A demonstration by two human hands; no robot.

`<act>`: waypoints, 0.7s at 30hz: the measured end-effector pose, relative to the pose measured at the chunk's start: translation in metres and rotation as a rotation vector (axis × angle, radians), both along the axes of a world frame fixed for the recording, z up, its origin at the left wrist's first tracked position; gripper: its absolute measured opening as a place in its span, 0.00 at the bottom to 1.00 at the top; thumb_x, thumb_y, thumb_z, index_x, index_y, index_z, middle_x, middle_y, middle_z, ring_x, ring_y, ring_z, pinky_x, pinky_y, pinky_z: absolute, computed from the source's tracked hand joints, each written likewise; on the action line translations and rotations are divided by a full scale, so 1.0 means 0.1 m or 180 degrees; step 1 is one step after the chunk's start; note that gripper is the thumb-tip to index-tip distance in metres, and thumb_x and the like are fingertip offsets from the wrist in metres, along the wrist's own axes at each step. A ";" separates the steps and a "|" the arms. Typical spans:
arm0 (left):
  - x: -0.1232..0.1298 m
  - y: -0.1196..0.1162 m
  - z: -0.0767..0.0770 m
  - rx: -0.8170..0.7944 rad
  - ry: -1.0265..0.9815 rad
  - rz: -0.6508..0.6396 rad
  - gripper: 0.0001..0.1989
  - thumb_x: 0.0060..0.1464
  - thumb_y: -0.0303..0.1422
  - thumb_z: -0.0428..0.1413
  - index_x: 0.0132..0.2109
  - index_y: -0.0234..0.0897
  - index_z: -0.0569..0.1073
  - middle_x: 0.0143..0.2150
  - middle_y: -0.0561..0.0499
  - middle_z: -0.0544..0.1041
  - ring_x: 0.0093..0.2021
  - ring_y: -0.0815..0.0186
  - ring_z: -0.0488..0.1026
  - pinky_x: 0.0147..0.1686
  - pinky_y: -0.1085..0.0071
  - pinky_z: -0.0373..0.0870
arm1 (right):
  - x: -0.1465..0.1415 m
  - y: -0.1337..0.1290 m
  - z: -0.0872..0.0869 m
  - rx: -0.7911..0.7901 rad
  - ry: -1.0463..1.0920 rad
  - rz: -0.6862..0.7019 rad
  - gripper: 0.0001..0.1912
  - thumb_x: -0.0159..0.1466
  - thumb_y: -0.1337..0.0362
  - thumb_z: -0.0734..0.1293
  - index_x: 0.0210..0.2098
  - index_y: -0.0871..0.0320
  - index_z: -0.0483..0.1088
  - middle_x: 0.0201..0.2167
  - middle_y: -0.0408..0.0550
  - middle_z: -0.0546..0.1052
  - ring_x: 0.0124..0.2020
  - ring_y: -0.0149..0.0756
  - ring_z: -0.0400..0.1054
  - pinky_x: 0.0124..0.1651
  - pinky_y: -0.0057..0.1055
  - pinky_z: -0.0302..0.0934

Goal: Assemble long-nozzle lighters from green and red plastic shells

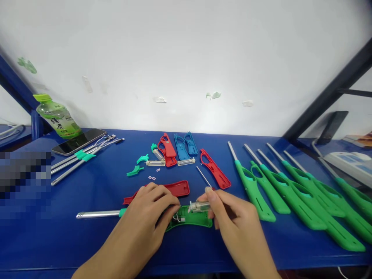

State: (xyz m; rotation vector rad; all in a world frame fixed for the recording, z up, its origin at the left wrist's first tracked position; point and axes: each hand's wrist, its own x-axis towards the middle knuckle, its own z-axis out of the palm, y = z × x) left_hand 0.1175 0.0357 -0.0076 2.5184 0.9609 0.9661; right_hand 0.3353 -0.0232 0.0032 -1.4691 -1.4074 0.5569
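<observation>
A green lighter handle shell (200, 221) lies open side up at the front of the table, with a metal tube (97, 214) extending left. My left hand (151, 213) is closed over the shell's left part, thumb and fingertips pressed together at its edge; what lies under the palm is hidden. White wires with a small connector (180, 219) show inside the shell beside my left fingertips. Between the thumb and fingers of my right hand (229, 213) is a clear fuel tank (199, 206), held just above the shell's right part. A red handle shell (178, 188) lies behind my left hand.
Red shells (215, 168), blue shells (181, 147), clear tanks (155, 163), green triggers (135, 171) and a screwdriver (205, 177) lie behind my hands. Several green lighters (255, 192) are on the right. Metal tubes (72, 166), a phone (80, 141) and a bottle (59, 118) are at left.
</observation>
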 end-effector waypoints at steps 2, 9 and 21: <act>0.00 -0.01 -0.05 0.0046 -0.0052 0.0021 0.11 0.75 0.24 0.55 0.47 0.44 0.79 0.43 0.55 0.82 0.43 0.61 0.74 0.47 0.63 0.66 | 0.00 -0.01 -0.02 -0.0026 0.0013 0.0082 0.25 0.78 0.45 0.65 0.40 0.54 0.87 0.21 0.41 0.76 0.21 0.31 0.69 0.23 0.26 0.62; 0.00 0.01 -0.06 0.0090 -0.0124 -0.0054 0.11 0.75 0.23 0.54 0.49 0.44 0.79 0.44 0.54 0.82 0.44 0.62 0.75 0.47 0.65 0.68 | 0.01 0.00 -0.11 -0.0201 -0.0166 0.0452 0.16 0.78 0.52 0.67 0.48 0.51 0.86 0.38 0.45 0.88 0.35 0.37 0.82 0.30 0.26 0.70; -0.01 0.00 0.02 0.0250 -0.0070 -0.0136 0.11 0.73 0.21 0.56 0.49 0.42 0.79 0.43 0.54 0.82 0.42 0.64 0.75 0.44 0.67 0.71 | 0.01 0.00 -0.09 -0.0135 -0.0274 0.0479 0.15 0.78 0.54 0.67 0.45 0.51 0.85 0.39 0.45 0.88 0.34 0.35 0.82 0.34 0.25 0.73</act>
